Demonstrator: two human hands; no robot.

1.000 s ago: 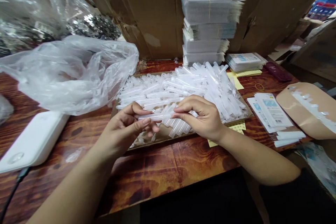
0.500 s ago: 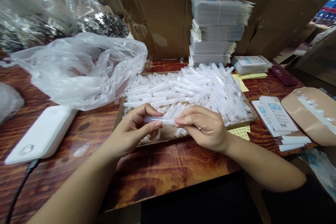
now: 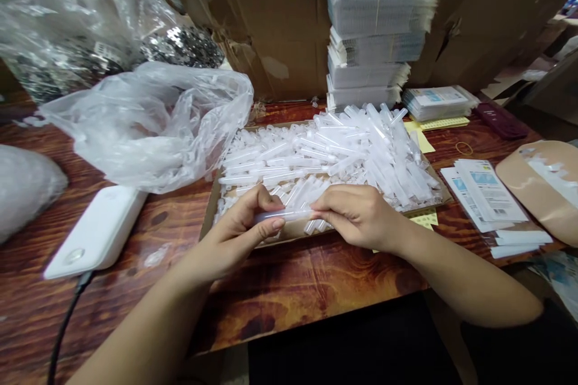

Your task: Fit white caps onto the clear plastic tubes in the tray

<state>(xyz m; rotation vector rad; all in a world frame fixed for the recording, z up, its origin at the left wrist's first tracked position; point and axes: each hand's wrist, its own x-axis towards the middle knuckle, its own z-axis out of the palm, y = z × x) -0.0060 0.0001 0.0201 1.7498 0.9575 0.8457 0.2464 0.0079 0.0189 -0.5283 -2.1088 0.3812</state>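
Between my two hands lies a slim translucent white plastic tube, held level over the near edge of a shallow cardboard tray. My left hand pinches its left end between thumb and fingers. At the other end, the fingertips of my right hand are closed on the tube and hide its tip. Behind the hands, a heap of similar translucent tubes fills the tray, piled highest on the right.
At left are a crumpled clear plastic bag and a white power bank with a black cable. Banded stacks of packaged cards stand behind the tray. Loose printed cards and a beige pad lie at right. A large cardboard box walls the back.
The view has shifted slightly, so most things on the table sit further right. Both hands keep hold of the tube, which now lies slightly lower in the picture.
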